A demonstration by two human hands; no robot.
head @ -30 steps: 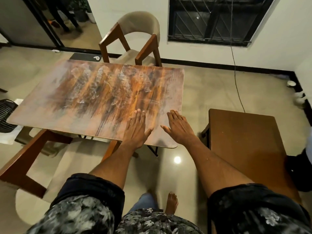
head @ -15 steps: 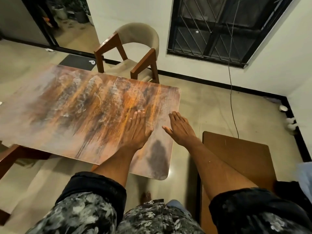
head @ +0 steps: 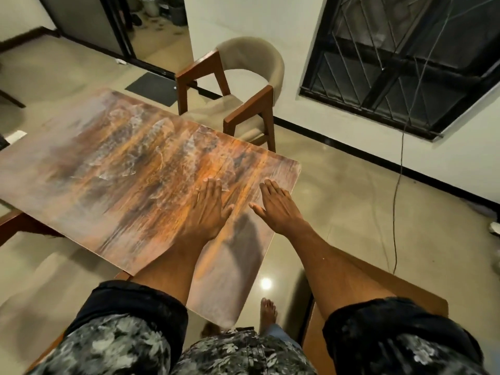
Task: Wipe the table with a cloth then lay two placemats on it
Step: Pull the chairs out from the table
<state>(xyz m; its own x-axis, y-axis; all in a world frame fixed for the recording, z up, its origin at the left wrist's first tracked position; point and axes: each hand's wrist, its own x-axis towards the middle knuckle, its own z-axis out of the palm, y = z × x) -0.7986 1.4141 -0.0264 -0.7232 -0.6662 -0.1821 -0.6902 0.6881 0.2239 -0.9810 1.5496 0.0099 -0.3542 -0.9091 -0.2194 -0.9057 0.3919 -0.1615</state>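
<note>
Item: tabletop scene, head view, near to far.

Sleeves, dark w/ pale floral print, filled the bottom edge; a bare foot (head: 267,311) showed on the glossy floor beneath.

Table (head: 113,185): streaked orange-brown top, centre-left, running from near the person out toward the chair.

Left hand (head: 208,209): flat on the top near its right end, fingers straight and close together, holding nothing. Right hand (head: 278,205): just beside it, thumb out, fingers straight; whether it pressed the top or hovered over it couldn't be told.

Second brown surface (head: 384,282), lower right, partly behind the right forearm.

Chair (head: 243,85): beige seat, wooden arms, at the far edge.

Risks (judged): no cloth, no placemats in shot, so both had to be fetched; wiping w/ bare palms would smear, not clean. Glossy floor + bare feet: slip possible. Cable (head: 400,163) trailing down the wall onto the floor: trip hazard.

Unclear: table's left end cut off; legs mostly hidden; top's patchy finish made dirt impossible to judge; left side blurred.
</note>
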